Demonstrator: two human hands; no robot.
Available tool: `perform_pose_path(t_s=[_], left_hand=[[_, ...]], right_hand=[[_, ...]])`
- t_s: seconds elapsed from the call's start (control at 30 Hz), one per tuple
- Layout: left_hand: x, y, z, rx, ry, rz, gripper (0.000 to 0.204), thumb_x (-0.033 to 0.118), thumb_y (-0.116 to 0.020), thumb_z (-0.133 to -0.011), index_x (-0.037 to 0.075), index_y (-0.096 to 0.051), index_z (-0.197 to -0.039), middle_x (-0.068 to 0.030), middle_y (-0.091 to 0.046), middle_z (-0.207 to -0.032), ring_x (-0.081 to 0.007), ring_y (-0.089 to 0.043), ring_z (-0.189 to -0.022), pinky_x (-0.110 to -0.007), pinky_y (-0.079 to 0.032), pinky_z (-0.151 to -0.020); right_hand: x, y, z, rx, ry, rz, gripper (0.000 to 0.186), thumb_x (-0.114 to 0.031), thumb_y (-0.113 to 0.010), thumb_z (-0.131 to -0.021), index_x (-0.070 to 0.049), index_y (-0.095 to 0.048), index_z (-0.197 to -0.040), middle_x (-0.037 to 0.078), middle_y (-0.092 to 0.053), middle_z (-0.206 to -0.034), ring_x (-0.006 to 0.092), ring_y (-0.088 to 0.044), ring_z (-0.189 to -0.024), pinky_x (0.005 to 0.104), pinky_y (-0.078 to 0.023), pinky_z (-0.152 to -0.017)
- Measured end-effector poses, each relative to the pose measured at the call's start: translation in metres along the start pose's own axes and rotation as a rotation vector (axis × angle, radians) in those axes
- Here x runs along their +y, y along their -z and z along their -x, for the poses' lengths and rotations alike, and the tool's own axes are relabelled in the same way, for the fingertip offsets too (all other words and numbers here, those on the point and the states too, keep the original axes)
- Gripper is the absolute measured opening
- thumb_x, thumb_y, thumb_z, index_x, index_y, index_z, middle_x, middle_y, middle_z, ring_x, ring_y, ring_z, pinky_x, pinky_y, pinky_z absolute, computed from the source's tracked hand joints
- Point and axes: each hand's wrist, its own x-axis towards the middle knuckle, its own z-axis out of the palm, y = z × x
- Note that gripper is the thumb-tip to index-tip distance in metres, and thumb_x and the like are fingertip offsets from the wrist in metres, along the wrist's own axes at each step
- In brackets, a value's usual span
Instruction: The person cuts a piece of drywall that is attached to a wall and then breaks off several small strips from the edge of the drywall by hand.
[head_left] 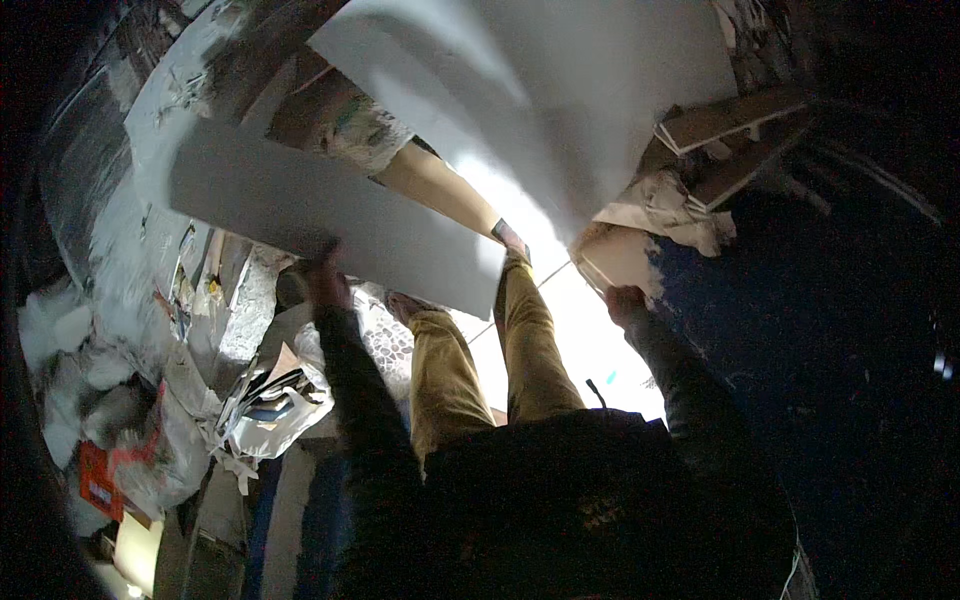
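My left hand (330, 280) grips the lower edge of a long grey board (380, 235), held at a slant across my view. My right hand (625, 300) is closed beside a pale tan piece (625, 260) at the right of the bright floor; what its fingers hold is unclear. My legs in yellow trousers (535, 355) are below the board, one foot showing past its right end. A large grey sheet (640, 70) lies beyond, with a tan strip (440, 188) between it and the board.
Scrap boards (735, 120) lie at the upper right beside a dark blue area (760, 320). At the left are piled offcuts, crumpled bags and debris (270, 405), with a red item (100, 480) near the lower left. A whitish dusty surface (150, 200) curves along the upper left.
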Motion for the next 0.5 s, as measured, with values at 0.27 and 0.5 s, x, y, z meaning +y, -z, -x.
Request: perform_pose_path(t_s=[0.27,0.5], left_hand=[[0.058,0.08,0.03,0.001,-0.007,0.199,0.044,0.001,-0.072,-0.068,0.007,-0.055,-0.108,-0.0033,-0.058,-0.101,-0.0235,-0.053,-0.093,-0.04,-0.047,-0.078],[0.05,0.056,0.114,-0.347,-0.125,0.62,0.036,0.007,-0.067,-0.078,0.003,-0.058,-0.112,-0.0058,-0.058,-0.116,-0.0219,-0.055,-0.103,-0.038,-0.045,-0.089]], right_hand=[[-0.066,0.136,0.012,0.652,-0.035,-0.672,0.021,-0.023,-0.046,-0.092,-0.003,-0.051,-0.096,0.018,-0.059,-0.079,0.0347,-0.061,-0.074,0.0439,-0.048,-0.066],[-0.176,0.371,0.063,0.585,0.644,-1.671,0.021,-0.021,-0.051,-0.094,-0.001,-0.057,-0.099,0.01,-0.064,-0.096,0.0156,-0.059,-0.086,0.0316,-0.047,-0.075]])
